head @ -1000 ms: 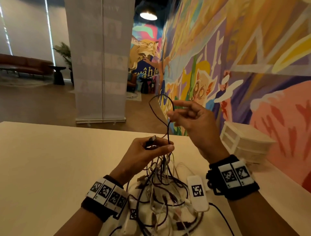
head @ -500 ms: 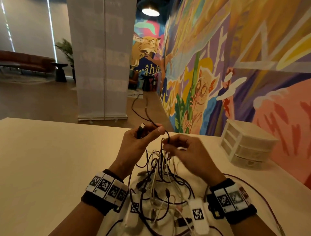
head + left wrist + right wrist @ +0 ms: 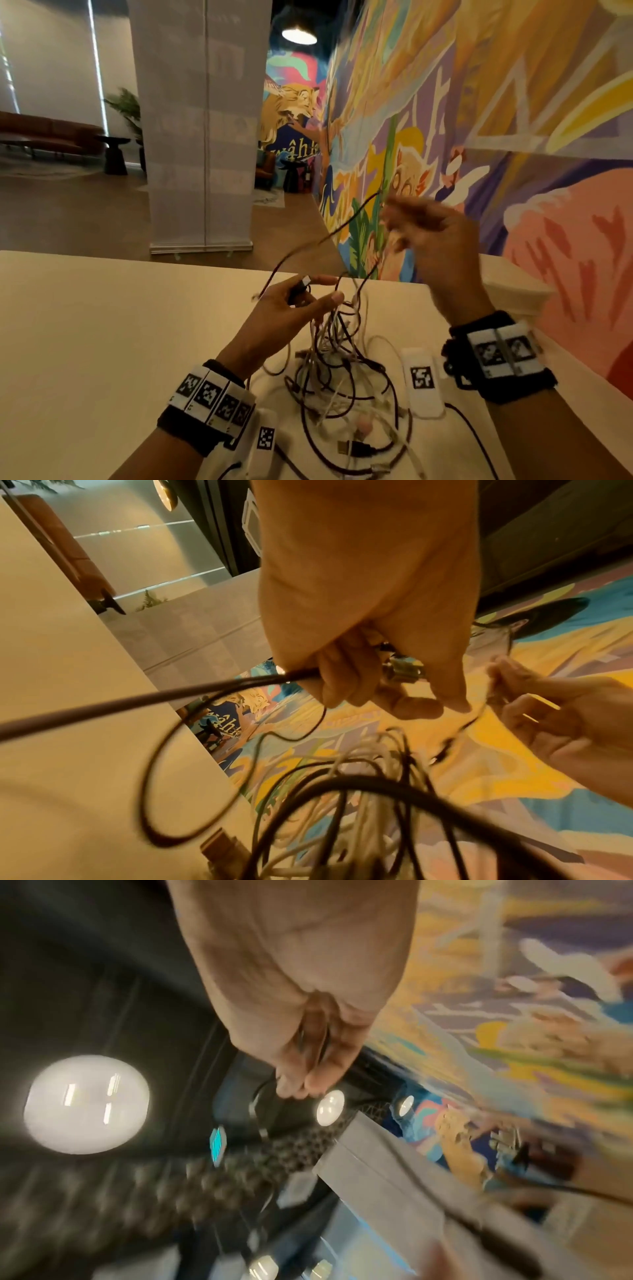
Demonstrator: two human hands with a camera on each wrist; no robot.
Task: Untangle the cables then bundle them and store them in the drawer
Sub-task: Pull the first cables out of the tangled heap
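Separating one thin dark round-sheathed cable [image 3: 346, 224] from the knotted heap of dark and white cables [image 3: 339, 373] is judged to be the step in hand. The left hand [image 3: 291, 310] is held low over the pale matte tabletop [image 3: 102, 325], just beyond the heap at its 12 o'clock; its fingers are curled round the cable near a small metal-tipped plug [image 3: 402, 669], presumably so that one end is anchored while slack is drawn. The right hand [image 3: 435, 246] is raised at 2 o'clock from the left hand, thumb and fingertips pinched together on the same cable higher up, as the right wrist view also suggests; motion blur prevents finer detail. A loop of the cable sags between the two hands, and further strands hang down into the heap. The heap lies on the table between the wrists, its sheaths smooth and limp, with several flat connectors showing. The white plastic drawer unit [image 3: 513, 284] stands at 3 o'clock from the heap, against the painted wall and largely hidden behind the right hand; whether a drawer is open cannot be told. No bundling is evident yet.
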